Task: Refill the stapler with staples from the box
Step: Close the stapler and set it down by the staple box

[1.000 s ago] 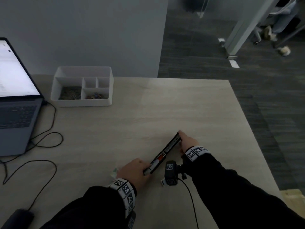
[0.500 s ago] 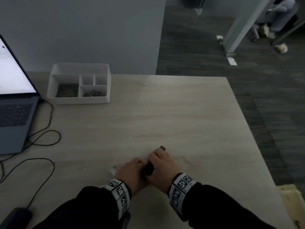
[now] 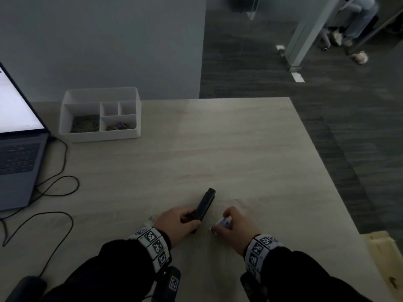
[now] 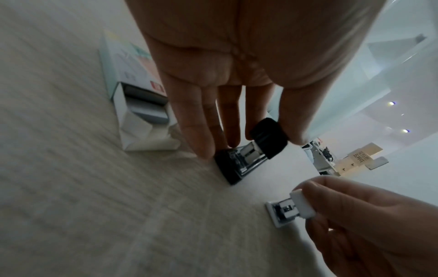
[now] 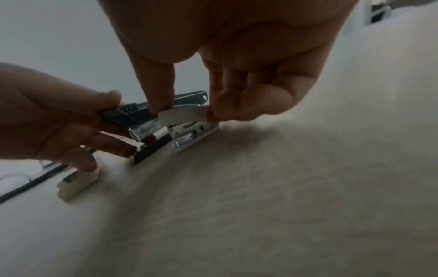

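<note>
Lower centre of frame: left hand (image 3: pixel 176 223) grips the rear of the black plastic stapler (image 3: pixel 204 207), now closed flat on the pale wood surface (image 3: pixel 239 153). To its right, right hand (image 3: pixel 236 225) has released it and now pinches a small white stapler (image 4: pixel 290 209). Opened staple box (image 4: pixel 140 105) lies left of the stapler; refill judged done.

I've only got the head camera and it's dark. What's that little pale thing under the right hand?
Observer: A small white plastic-and-metal stapler. The right hand pinches its white top, and its metal base is on the pale wooden table.
Operator: Where's the staple box?
Observer: The white cardboard staple box lies beside the left hand. Its end flap is open, showing grey staple strips.
Operator: And the other stapler?
Observer: The long black stapler has its lid over the metal channel. The left fingers and thumb grip it.
</note>
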A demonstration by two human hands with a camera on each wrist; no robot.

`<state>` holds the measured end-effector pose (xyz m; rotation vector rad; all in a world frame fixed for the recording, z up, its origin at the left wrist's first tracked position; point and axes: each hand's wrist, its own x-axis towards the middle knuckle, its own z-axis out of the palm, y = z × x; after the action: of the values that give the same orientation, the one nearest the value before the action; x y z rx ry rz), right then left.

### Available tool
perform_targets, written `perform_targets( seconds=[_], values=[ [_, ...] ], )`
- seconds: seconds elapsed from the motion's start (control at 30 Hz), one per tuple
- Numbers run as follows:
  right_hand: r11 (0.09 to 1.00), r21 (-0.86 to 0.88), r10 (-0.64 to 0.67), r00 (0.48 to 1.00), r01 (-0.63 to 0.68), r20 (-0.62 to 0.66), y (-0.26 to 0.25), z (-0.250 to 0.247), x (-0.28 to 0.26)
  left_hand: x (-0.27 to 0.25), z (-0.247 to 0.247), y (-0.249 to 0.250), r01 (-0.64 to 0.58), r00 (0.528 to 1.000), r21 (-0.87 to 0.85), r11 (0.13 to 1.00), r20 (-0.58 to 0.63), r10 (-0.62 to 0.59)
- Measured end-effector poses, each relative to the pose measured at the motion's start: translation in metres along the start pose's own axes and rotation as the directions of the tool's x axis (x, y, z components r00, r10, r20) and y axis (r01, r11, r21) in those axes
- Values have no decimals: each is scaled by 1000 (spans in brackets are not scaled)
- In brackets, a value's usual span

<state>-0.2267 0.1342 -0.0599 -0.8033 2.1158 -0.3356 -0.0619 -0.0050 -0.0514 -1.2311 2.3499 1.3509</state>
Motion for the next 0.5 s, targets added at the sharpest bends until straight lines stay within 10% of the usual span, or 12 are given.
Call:
perform_targets(
  seconds=[0.23, 0.5],
  values=[
    [991, 48, -117, 989, 121, -85, 0, 12, 6, 2, 20, 5, -42, 995, 96, 995, -88, 50],
    [990, 63, -113, 971, 129, -210, -17, -22, 47, 37, 24, 18, 176, 926, -158, 972, -308, -218]
  ],
)
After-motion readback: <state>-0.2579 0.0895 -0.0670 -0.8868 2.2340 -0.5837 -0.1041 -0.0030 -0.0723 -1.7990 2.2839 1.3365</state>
